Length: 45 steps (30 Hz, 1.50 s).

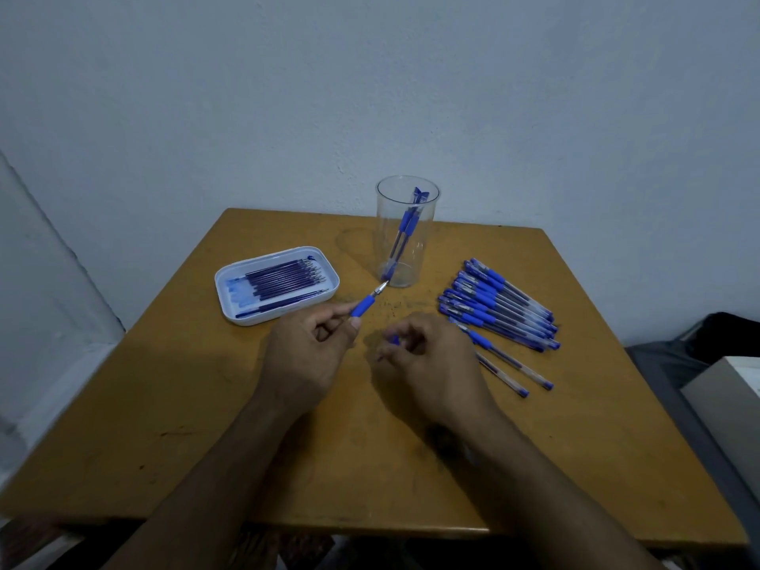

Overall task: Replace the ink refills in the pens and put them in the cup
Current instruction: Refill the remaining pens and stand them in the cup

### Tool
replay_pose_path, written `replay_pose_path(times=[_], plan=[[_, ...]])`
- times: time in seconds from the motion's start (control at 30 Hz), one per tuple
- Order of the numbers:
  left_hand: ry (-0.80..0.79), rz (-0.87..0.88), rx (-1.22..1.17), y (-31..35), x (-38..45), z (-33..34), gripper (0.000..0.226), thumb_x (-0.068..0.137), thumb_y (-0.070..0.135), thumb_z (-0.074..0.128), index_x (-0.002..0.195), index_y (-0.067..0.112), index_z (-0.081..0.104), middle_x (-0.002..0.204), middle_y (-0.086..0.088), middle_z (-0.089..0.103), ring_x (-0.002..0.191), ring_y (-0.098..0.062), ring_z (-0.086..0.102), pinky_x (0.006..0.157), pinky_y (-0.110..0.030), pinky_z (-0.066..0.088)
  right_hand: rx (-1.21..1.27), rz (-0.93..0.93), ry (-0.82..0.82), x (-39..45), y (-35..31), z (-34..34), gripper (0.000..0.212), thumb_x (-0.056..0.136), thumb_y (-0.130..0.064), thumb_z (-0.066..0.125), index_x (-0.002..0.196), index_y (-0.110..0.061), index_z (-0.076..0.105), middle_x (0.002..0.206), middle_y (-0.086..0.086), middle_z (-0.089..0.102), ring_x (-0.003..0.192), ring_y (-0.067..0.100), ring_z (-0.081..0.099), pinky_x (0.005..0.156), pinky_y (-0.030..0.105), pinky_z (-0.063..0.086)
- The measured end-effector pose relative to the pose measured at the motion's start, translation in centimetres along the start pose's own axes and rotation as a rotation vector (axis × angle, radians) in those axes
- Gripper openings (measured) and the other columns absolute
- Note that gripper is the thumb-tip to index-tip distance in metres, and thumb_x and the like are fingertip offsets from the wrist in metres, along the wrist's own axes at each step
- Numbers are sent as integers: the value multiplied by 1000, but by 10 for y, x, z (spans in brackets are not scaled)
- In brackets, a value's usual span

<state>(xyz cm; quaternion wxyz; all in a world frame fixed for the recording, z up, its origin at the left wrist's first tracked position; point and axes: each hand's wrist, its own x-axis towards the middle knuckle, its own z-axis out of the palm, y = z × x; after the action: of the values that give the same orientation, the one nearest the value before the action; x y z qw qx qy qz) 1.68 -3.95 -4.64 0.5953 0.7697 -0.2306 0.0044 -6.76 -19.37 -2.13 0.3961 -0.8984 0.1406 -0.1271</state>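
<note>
My left hand [306, 357] pinches an uncapped blue pen [367, 303] by its rubber grip, metal tip pointing up and right toward the cup. My right hand [432, 359] has its fingers curled round a small blue piece [394, 340], most of it hidden, which looks like a pen cap. The clear plastic cup [407, 236] stands at the back middle of the table with one or two capped blue pens inside. A white tray [276, 283] on the left holds several dark blue ink refills. Several capped blue pens [497, 304] lie in a pile on the right.
The wooden table [370, 446] stands against a pale wall. Two more pens [516, 376] lie just right of my right hand. A grey and white object [728, 388] sits beyond the table's right edge.
</note>
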Motion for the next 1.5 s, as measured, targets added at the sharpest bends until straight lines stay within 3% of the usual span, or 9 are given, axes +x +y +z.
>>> replay_pose_path(times=[0.1, 0.17, 0.27, 0.37, 0.53, 0.73, 1.13, 1.37, 1.5], plan=[[-46, 17, -71, 4, -2, 1, 24, 95, 13, 69, 114, 27, 71, 80, -2, 73, 78, -15, 70, 70, -22, 57, 316, 55, 40, 3, 4, -11, 10, 94, -19, 71, 98, -27, 70, 89, -4, 72, 84, 11, 67, 75, 34, 57], [-79, 25, -88, 5, -3, 2, 24, 94, 13, 70, 110, 31, 72, 80, -3, 73, 76, -17, 69, 70, -24, 56, 491, 77, 92, 3, 4, -16, 11, 97, -12, 66, 104, -21, 68, 89, 1, 77, 82, 18, 73, 74, 42, 62], [-124, 41, -93, 6, -5, 5, 27, 94, 15, 71, 108, 38, 72, 79, 0, 73, 72, -13, 64, 69, -31, 54, 646, 78, 203, 4, 3, -25, 20, 100, -9, 59, 120, -14, 60, 87, 6, 78, 78, 23, 76, 71, 41, 64], [-144, 55, -78, 4, -6, 7, 26, 92, 19, 72, 115, 30, 75, 79, 2, 72, 74, -25, 63, 68, -37, 54, 738, 34, 280, 3, 1, -32, 22, 101, -9, 58, 122, -8, 55, 87, 10, 77, 79, 27, 77, 70, 41, 63], [-179, 93, -64, 4, -7, 6, 39, 86, 38, 69, 122, 25, 74, 86, -5, 71, 77, -35, 63, 68, -53, 54, 664, -17, 257, -1, -3, -33, 14, 100, -7, 58, 114, -11, 57, 87, 7, 78, 77, 23, 77, 67, 36, 64], [-199, 90, -57, 6, -7, 8, 40, 87, 38, 68, 124, 26, 72, 85, -3, 70, 75, -22, 65, 67, -43, 59, 597, -4, 197, -4, -3, -27, 13, 98, -9, 61, 110, -15, 59, 81, 3, 77, 72, 18, 77, 62, 28, 62], [-192, 62, -80, 7, -5, 10, 37, 84, 39, 67, 119, 28, 73, 83, 5, 70, 70, -5, 59, 64, -24, 53, 662, -12, 190, -8, -1, -18, 9, 101, -8, 57, 108, -12, 54, 81, 9, 77, 72, 25, 77, 66, 41, 64], [-168, 88, -131, 8, -2, 17, 35, 86, 35, 69, 120, 29, 73, 90, -8, 73, 79, -27, 64, 70, -34, 57, 691, 25, 227, -9, -7, -11, 33, 96, -7, 65, 121, -21, 49, 84, 6, 78, 75, 19, 77, 68, 39, 65], [-183, 131, -40, 5, 0, 14, 37, 95, 30, 66, 132, 29, 66, 102, 8, 72, 90, -3, 65, 77, -26, 57, 629, -26, 301, -4, -9, -17, 34, 96, -8, 66, 124, -21, 50, 82, 6, 76, 76, 16, 77, 66, 40, 65]])
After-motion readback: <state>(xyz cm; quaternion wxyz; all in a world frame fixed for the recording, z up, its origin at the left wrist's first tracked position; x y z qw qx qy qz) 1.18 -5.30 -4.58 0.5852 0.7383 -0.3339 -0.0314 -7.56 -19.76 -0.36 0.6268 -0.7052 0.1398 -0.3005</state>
